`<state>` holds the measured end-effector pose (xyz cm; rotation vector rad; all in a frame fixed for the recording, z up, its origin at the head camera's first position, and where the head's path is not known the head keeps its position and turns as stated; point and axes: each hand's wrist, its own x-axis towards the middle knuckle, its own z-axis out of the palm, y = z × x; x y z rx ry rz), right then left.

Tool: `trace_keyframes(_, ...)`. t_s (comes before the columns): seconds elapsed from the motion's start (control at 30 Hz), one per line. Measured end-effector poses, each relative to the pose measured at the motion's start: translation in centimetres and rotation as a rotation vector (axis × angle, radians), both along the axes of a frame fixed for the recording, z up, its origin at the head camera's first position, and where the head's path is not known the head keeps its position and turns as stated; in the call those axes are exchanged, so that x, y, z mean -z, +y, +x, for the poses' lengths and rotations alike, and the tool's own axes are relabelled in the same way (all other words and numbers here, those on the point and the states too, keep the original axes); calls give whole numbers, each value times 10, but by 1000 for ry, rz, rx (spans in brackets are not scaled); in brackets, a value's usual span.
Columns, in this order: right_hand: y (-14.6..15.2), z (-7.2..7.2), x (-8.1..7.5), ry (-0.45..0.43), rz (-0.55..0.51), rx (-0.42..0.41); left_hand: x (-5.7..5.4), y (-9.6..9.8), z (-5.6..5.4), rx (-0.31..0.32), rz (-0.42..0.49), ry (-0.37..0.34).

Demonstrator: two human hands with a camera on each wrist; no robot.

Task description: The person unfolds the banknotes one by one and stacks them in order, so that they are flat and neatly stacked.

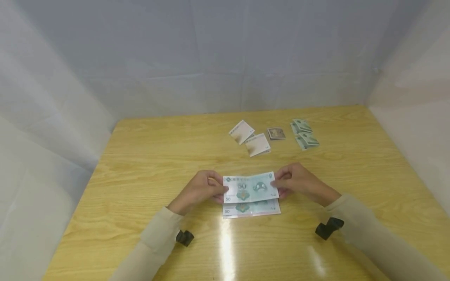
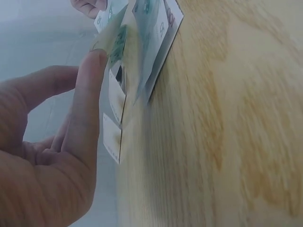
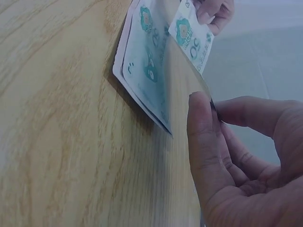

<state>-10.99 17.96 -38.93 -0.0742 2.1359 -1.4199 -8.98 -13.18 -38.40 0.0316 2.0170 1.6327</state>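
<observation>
A green-and-white play banknote [image 1: 250,187] printed with 50 is stretched between both hands above the table. My left hand [image 1: 202,188] pinches its left end between thumb and fingers. At the opposite end, my right hand [image 1: 299,181] pinches it the same way, thumb on the printed face. Under it, a second 50 note [image 1: 251,207] lies on the table, partly covered in the head view. The right wrist view shows a pinkish edge [image 3: 117,61] of another note beneath that one. A faint crease crosses the held note.
Farther back on the wooden table [image 1: 158,156] lie two folded beige notes [image 1: 258,144], a small folded brown note [image 1: 276,133] and folded green notes [image 1: 307,140]. Pale sheeting [image 1: 225,58] rises behind the table and along both sides.
</observation>
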Motion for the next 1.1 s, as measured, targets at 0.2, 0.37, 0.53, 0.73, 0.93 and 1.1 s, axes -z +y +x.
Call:
trace_keyframes(0.2, 2, 2, 4, -3, -9, -31, 5, -1, 1, 8, -22, -22)
trace_keyframes(0.37, 2, 4, 6, -13, -32, -56, 5, -2, 3, 24, -51, -22)
trace_keyframes(0.53, 2, 7, 9, -17, -39, -66, 5, -2, 5, 46, -79, -31)
trace_keyframes(0.73, -2, 8, 11, -17, 22, -50, 6, -3, 5, 75, -112, -33)
trace_keyframes(0.93, -5, 9, 12, 2, 75, -55, 9, -4, 5, 92, -139, -27)
trace_keyframes(1.1, -6, 10, 12, 17, 98, -76, 9, -3, 5, 97, -185, -34)
